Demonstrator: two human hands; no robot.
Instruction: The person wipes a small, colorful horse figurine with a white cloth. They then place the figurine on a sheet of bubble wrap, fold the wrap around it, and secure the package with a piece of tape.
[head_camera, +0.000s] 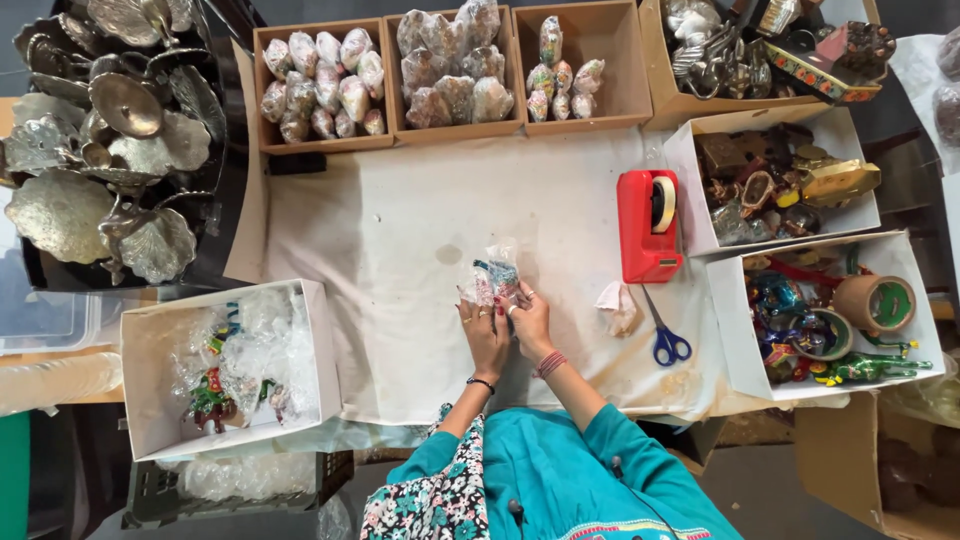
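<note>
Here, the left hand (484, 335) and right hand (531, 318) are together pinching a small plastic-wrapped figurine (497, 277) over the white cloth (400, 240). A red tape dispenser (648, 226) is standing just to the right, with blue-handled scissors (665, 335) lying nearer.

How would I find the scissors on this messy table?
Start at the white cloth covering the table, then find the red tape dispenser on its right side. Just below it lie the blue-handled scissors, the only blue loops on the bare cloth.
</note>
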